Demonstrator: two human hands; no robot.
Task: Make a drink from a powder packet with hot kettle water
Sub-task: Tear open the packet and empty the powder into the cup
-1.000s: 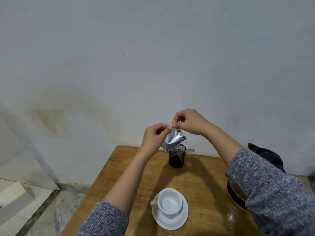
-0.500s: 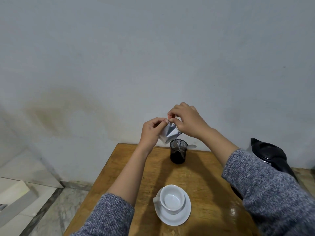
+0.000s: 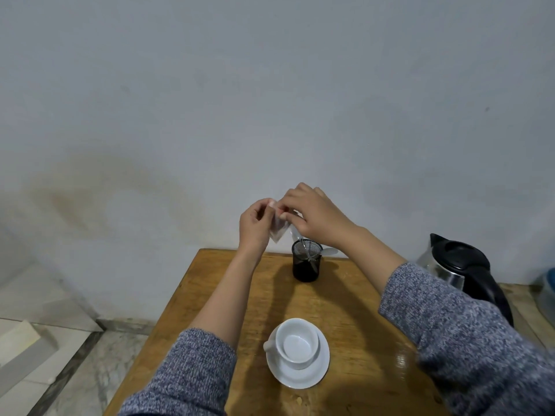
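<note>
A small silvery powder packet (image 3: 278, 230) is pinched at its top between my left hand (image 3: 256, 224) and my right hand (image 3: 312, 214), held in the air above the far edge of the wooden table (image 3: 354, 301). Its lower corner hangs free; the top is hidden by my fingers. An empty white cup (image 3: 295, 340) stands on a white saucer (image 3: 300, 376) near me on the table. A steel kettle with a black lid (image 3: 459, 262) stands at the right, partly behind my right sleeve.
A black mesh holder (image 3: 307, 264) with a spoon in it stands at the far table edge, just below my hands. A plain wall rises right behind the table. Tiled floor and a pale block (image 3: 18, 340) lie to the left.
Both hands have drawn closer together on the packet's top, and the packet now hangs more under my left hand. The camera view has tilted, showing more of the kettle.
</note>
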